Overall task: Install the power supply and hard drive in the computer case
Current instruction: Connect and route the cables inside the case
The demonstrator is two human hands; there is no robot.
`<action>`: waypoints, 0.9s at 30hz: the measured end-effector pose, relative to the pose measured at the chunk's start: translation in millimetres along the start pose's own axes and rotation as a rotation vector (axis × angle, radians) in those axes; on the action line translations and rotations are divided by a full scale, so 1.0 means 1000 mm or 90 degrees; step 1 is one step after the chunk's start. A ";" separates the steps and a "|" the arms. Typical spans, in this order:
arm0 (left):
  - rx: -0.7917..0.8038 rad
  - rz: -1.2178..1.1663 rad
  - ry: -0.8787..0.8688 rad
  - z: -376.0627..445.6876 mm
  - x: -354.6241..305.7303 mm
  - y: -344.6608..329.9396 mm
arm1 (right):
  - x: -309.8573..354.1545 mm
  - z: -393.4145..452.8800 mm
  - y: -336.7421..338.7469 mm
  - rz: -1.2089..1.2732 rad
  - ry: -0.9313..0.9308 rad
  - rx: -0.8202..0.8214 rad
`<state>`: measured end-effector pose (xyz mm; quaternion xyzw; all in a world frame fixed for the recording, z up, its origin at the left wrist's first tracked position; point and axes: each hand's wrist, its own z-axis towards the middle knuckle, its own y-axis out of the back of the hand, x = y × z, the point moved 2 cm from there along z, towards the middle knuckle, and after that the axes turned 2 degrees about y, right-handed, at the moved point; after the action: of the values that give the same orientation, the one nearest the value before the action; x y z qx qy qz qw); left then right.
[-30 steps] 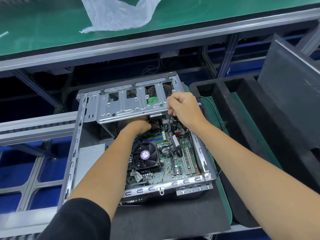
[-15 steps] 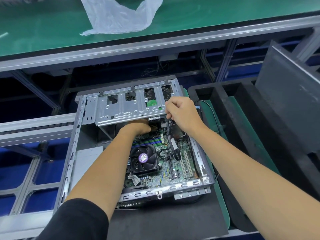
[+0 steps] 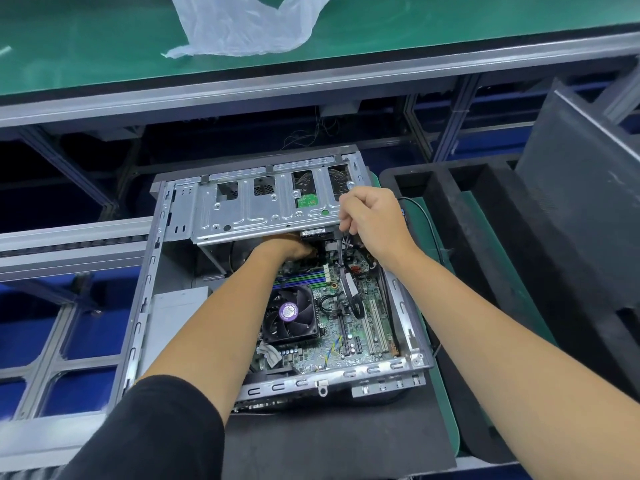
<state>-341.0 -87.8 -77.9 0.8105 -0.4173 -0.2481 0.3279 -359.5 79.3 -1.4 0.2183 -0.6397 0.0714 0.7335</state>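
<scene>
An open grey computer case (image 3: 145, 292) lies on a black mat. Its metal drive cage (image 3: 256, 213) spans the far end, with a hard drive's green board (image 3: 306, 201) showing through a cutout. Under the cage's right edge sits the drive's labelled end (image 3: 316, 232). My left hand (image 3: 289, 247) reaches beneath the cage, fingers hidden. At the cage's right corner my right hand (image 3: 372, 223) pinches black cables (image 3: 341, 251) that run down to the motherboard (image 3: 349, 327). The grey power supply (image 3: 173, 306) sits at the case's left side.
A CPU fan (image 3: 290, 315) sits mid-board. Black foam trays (image 3: 485, 244) stand to the right, with a dark panel (image 3: 585, 174) leaning at far right. A clear plastic bag (image 3: 249, 26) lies on the green bench (image 3: 86, 46) beyond. Conveyor rails (image 3: 69, 240) run at the left.
The view shifted slightly. My right hand moved a little along the cage's right corner with the cables; my left hand stays under the cage.
</scene>
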 end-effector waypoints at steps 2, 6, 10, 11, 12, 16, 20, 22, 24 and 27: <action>-0.005 0.013 0.002 -0.001 0.000 0.001 | 0.002 -0.002 0.000 0.008 -0.006 0.000; -0.007 0.018 -0.001 -0.006 -0.001 0.001 | 0.005 -0.005 0.000 0.000 0.001 -0.004; 0.035 -0.051 -0.037 -0.012 0.007 0.004 | 0.008 -0.008 -0.001 -0.003 0.008 0.000; 0.053 -0.076 -0.050 -0.013 0.009 0.004 | 0.008 -0.008 -0.002 -0.003 0.009 0.000; 0.071 -0.098 -0.065 -0.013 0.010 0.003 | 0.007 -0.009 -0.002 -0.005 0.010 0.001; 0.058 -0.087 -0.074 -0.012 0.009 0.003 | 0.007 -0.006 -0.002 -0.012 0.014 -0.002; 0.009 -0.015 -0.052 -0.008 0.002 0.003 | 0.004 -0.004 -0.003 -0.007 0.017 -0.006; 0.002 -0.003 -0.030 -0.006 -0.001 0.004 | 0.004 -0.004 -0.003 -0.007 0.018 -0.010; 0.013 0.020 -0.005 -0.005 -0.003 0.005 | 0.004 -0.005 -0.004 0.001 0.016 -0.014; -0.011 0.075 -0.006 0.001 -0.003 0.007 | 0.004 -0.005 -0.006 0.008 0.015 -0.017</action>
<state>-346.4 -88.8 -72.7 0.7804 -0.4637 -0.2354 0.3472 -351.9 75.8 0.3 0.2033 -0.6333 0.0699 0.7435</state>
